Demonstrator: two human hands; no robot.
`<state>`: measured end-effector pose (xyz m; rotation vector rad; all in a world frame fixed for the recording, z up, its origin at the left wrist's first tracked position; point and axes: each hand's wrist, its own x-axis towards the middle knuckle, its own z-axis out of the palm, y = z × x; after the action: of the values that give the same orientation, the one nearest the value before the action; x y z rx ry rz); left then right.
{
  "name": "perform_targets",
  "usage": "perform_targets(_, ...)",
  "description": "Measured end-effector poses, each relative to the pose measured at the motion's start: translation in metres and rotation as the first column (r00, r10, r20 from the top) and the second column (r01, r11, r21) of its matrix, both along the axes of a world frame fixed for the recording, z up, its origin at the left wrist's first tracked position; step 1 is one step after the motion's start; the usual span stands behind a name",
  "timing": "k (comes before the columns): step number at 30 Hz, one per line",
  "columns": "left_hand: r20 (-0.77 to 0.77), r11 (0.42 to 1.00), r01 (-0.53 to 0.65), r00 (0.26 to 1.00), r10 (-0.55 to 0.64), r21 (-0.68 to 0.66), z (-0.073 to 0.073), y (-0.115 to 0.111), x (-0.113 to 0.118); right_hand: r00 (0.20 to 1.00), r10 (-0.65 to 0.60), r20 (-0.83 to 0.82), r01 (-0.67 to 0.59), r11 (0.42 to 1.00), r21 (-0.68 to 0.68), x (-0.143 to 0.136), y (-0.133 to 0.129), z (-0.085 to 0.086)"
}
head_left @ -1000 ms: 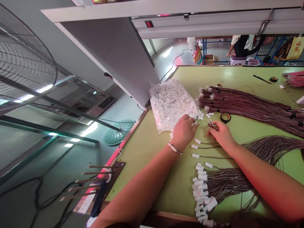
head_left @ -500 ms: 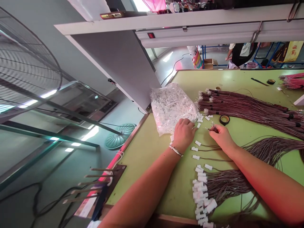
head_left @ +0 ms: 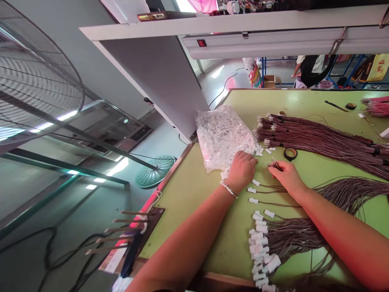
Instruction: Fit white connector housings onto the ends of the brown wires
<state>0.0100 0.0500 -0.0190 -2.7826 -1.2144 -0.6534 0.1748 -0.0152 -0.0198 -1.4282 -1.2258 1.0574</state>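
Note:
My left hand (head_left: 243, 170) has its fingers curled down on the green table, beside the front corner of a clear plastic bag (head_left: 223, 136) full of small white connector housings. What lies under those fingertips is hidden. A small bunch of dark wires (head_left: 275, 164) with bare metal ends is pinched in my right hand (head_left: 287, 174), its tips pointing toward the left hand. Between and below the hands lie a few wires with white connectors (head_left: 253, 200) on their ends. Loose white connectors (head_left: 268, 151) are scattered just beyond the fingers.
A long bundle of brown wires (head_left: 319, 134) lies to the back right, near a black tape roll (head_left: 290, 153). Grey wires with a stack of white connectors (head_left: 259, 247) are in front. A pronged rack (head_left: 142, 231) sits at the left edge. A shelf (head_left: 212, 22) crosses above.
My left hand has moved slightly right, and the loose connector beside its fingertips is no longer visible. My right hand still pinches the wires. The whole view has shifted a little.

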Motion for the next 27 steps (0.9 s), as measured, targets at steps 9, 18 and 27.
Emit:
perform_targets(9, 0.497, 0.629, 0.098, 0.711, 0.498, -0.771, 0.033, -0.023, -0.018, 0.998, -0.058, -0.011, 0.059, 0.998, 0.011, -0.001, -0.002, 0.010)
perform_targets(18, 0.479, 0.162, 0.552, 0.496, 0.724, -0.818, 0.026, -0.036, -0.003, 0.999, 0.018, -0.037, -0.018, 1.000, 0.001, -0.003, -0.004, 0.012)
perform_targets(27, 0.484, 0.148, 0.569, 0.501, 0.717, -0.809, 0.017, -0.032, -0.009, 0.996, 0.086, 0.011, -0.085, 0.996, -0.037, -0.005, -0.006, 0.009)
